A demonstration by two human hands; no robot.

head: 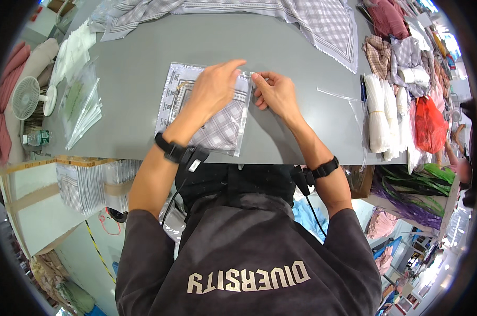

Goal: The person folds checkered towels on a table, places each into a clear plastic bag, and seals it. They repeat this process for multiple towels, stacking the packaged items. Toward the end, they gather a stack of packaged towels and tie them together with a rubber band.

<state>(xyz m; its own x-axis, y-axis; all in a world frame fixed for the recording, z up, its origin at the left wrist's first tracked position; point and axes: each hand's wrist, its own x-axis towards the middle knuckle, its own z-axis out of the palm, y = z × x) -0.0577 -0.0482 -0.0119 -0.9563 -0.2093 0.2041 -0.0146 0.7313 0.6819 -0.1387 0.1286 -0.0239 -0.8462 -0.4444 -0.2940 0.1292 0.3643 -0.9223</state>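
Observation:
A clear plastic bag (222, 136) lies flat on the grey table, with a folded grey checked cloth (216, 122) inside. Printed marks run down the bag's left side. My right hand (276, 91) pinches the bag's upper right corner between thumb and fingers. Over the upper part of the bag is my left hand (216, 85), slightly blurred, its index finger stretched towards that corner. The left palm and the other fingertips are hidden, so whether they grip the bag is unclear.
A grey checked cloth (321, 29) is spread along the table's far edge. Clear bags (82, 114), a small white fan (27, 98) and a plastic bottle (37, 138) are at left. Bundled white strips (377, 114) and a red plastic bag (430, 124) lie at right.

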